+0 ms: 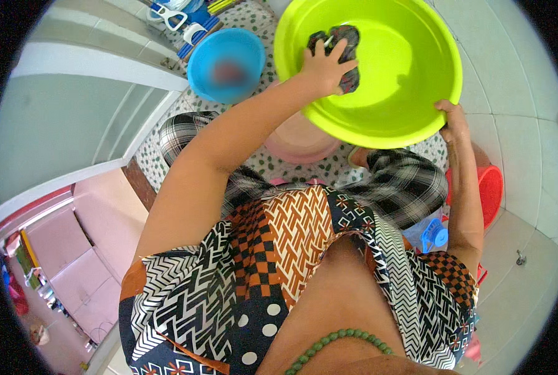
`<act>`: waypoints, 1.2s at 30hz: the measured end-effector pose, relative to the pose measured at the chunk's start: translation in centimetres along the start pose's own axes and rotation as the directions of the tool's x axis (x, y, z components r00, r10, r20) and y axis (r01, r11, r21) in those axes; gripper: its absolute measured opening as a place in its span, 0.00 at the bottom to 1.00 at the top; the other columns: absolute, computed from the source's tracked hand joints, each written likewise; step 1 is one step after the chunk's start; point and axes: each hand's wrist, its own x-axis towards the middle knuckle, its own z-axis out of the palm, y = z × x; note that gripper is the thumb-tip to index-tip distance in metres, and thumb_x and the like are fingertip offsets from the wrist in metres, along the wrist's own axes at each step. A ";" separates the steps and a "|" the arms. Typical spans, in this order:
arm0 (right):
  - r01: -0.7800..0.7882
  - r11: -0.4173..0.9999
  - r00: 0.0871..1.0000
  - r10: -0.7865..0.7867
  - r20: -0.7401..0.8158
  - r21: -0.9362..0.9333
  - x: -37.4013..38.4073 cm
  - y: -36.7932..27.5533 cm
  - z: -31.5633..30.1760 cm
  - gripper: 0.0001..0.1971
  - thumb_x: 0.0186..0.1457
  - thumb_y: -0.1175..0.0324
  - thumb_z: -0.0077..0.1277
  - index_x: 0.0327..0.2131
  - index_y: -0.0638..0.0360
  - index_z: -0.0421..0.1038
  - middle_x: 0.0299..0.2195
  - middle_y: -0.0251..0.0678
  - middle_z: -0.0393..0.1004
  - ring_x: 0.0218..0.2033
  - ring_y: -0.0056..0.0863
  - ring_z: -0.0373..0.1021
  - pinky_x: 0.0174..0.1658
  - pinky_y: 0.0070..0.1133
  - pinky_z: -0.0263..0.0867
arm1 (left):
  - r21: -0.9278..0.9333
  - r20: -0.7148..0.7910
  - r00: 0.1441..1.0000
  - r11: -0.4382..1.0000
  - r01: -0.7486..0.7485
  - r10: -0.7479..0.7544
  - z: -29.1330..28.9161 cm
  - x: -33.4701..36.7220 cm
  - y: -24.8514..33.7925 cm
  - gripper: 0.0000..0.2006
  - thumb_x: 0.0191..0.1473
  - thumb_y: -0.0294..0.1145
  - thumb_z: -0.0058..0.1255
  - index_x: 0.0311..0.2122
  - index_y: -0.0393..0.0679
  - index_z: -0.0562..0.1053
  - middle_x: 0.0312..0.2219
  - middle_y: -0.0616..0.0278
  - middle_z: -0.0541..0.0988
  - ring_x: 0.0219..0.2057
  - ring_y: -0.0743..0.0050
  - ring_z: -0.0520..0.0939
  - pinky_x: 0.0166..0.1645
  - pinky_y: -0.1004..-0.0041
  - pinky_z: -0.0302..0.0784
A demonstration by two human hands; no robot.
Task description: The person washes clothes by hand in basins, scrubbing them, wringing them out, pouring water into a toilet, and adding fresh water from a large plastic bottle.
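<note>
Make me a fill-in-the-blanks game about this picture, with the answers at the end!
1. The left hand has its fingers spread over a dark cloth-like thing on the ____ (inside or outside) of the big basin.
2. The right hand holds the big basin by its ____ (rim or bottom).
3. The leftmost basin is coloured ____.
4. The bead necklace is coloured ____.

Missing words: inside; rim; blue; green.

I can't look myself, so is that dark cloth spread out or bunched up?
Bunched up: the dark cloth forms a compact wad, little bigger than the left hand over it, inside the green basin.
</note>
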 end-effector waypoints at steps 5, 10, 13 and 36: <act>0.058 0.997 0.996 -0.055 0.077 -0.049 -2.8 1.0 5.0 0.15 0.38 0.75 0.46 0.35 0.70 0.65 0.26 0.39 0.70 0.25 0.33 0.69 0.31 0.26 0.67 | -0.088 0.246 0.969 0.995 0.046 -0.023 3.7 -2.5 -2.2 0.25 0.40 0.36 0.57 0.48 0.59 0.66 0.55 0.54 0.52 0.53 0.36 0.56 0.47 0.47 0.67; 0.036 0.999 0.998 -0.036 0.052 -0.002 -2.0 3.6 5.8 0.17 0.39 0.76 0.45 0.38 0.67 0.64 0.27 0.38 0.70 0.23 0.30 0.68 0.25 0.24 0.66 | -0.400 0.011 0.998 0.915 -0.057 0.066 7.9 -3.2 -5.0 0.10 0.40 0.30 0.51 0.33 0.45 0.75 0.36 0.46 0.70 0.34 0.49 0.74 0.41 0.61 0.71; 0.047 0.999 0.998 -0.046 0.050 -0.006 -2.4 4.3 6.7 0.18 0.39 0.76 0.45 0.39 0.66 0.63 0.28 0.38 0.70 0.22 0.29 0.68 0.24 0.23 0.66 | -0.414 0.021 0.998 0.909 -0.047 0.061 8.1 -3.8 -3.9 0.26 0.37 0.36 0.58 0.47 0.55 0.67 0.50 0.47 0.60 0.46 0.40 0.67 0.47 0.57 0.69; 0.024 1.000 0.993 -0.026 -0.119 -0.019 1.6 5.4 3.8 0.12 0.40 0.75 0.47 0.33 0.63 0.67 0.18 0.34 0.68 0.12 0.22 0.61 0.09 0.18 0.52 | -0.885 -0.299 0.684 0.461 0.062 -0.665 -6.4 -1.8 -21.8 0.29 0.41 0.33 0.59 0.47 0.44 0.58 0.39 0.55 0.68 0.36 0.69 0.72 0.34 0.72 0.73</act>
